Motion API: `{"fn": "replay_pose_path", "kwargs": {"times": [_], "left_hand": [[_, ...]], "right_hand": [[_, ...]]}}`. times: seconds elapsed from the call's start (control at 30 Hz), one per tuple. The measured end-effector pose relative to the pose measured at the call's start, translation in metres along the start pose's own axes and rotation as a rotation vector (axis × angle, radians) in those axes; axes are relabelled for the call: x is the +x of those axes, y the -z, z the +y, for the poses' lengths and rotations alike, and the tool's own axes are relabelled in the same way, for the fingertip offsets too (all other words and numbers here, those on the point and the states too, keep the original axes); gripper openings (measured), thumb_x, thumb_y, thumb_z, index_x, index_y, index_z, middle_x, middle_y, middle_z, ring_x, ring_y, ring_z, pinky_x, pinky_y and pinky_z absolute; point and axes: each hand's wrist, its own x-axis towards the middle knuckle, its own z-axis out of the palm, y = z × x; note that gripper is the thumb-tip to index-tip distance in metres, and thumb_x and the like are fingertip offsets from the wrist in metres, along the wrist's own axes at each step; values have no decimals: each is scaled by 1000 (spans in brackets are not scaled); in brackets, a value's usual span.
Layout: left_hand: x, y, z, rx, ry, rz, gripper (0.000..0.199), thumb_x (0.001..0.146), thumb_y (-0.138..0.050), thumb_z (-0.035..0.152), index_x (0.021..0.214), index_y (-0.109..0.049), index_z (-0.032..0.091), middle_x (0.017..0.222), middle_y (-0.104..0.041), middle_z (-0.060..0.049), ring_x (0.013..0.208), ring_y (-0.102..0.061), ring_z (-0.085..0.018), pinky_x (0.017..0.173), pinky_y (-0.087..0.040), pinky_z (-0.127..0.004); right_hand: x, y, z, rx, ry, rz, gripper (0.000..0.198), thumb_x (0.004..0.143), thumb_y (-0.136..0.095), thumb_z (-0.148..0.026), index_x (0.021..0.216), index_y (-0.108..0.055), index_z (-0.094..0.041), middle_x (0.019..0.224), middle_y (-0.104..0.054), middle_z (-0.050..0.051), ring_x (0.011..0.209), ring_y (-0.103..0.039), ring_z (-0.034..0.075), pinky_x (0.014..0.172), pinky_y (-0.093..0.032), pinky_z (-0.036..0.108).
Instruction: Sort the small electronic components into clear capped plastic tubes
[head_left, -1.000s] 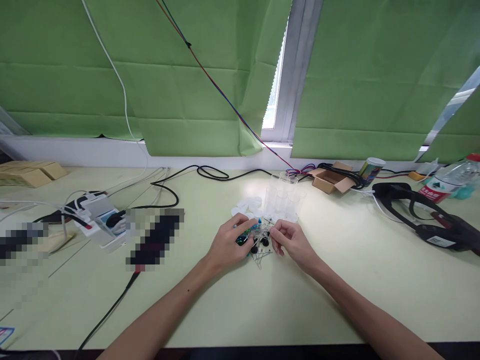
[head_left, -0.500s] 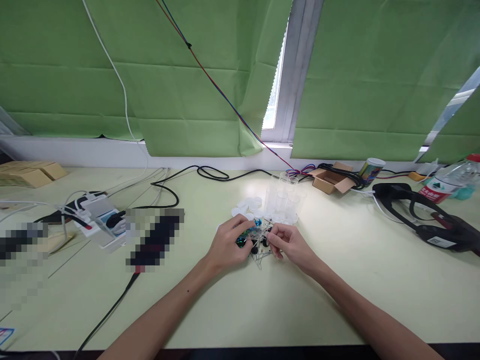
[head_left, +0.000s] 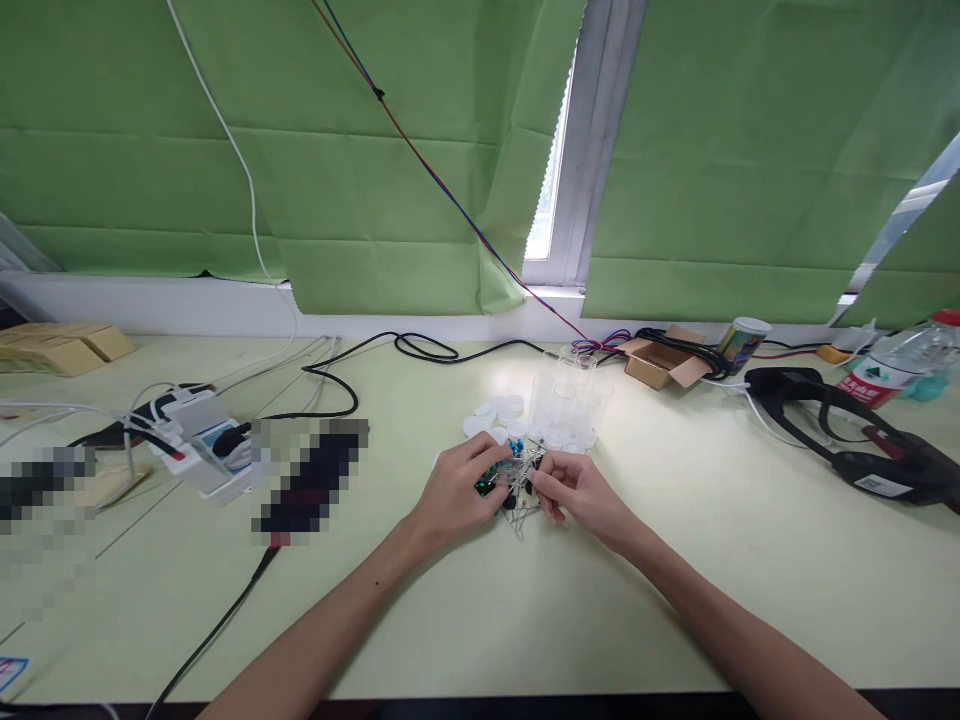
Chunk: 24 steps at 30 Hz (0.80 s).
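On the table in front of me is a small pile of electronic components (head_left: pixel 514 497), with thin wire leads and black, green and blue bodies. My left hand (head_left: pixel 459 485) rests at the pile's left side, thumb and index finger apart and curved around some of the parts. From the right, my right hand (head_left: pixel 570 485) reaches in with thumb and index fingertip pinched together at the leads; what they hold is too small to make out. Just behind the pile stand several clear plastic tubes (head_left: pixel 564 402), and round white caps (head_left: pixel 501 408) lie to their left.
A black headset (head_left: pixel 862 465), a plastic bottle (head_left: pixel 881 378), a printed can (head_left: pixel 742 345) and an open cardboard box (head_left: pixel 660 362) are at the right. A power strip (head_left: pixel 206 440) with cables lies left. A black cable (head_left: pixel 420 345) runs along the back.
The right hand's fingers have shifted slightly at the pile, and the left hand has moved very little. The other things look the same.
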Motion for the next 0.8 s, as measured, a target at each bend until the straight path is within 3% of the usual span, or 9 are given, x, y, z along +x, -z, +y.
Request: {"fn": "replay_pose_path", "kwargs": {"times": [0.8], "left_hand": [[0,-3,-1,-21,-62,27,16,79,-60,11,92,-67,18,84,-63,-4,72,-58,-15,62,-46,-26]], "right_hand": [[-1,-2,1,-16,-59,-97,33,89,-63,-46,73,-56,-18,57,-56,-3,47,-49,9,44,-38,21]]}}
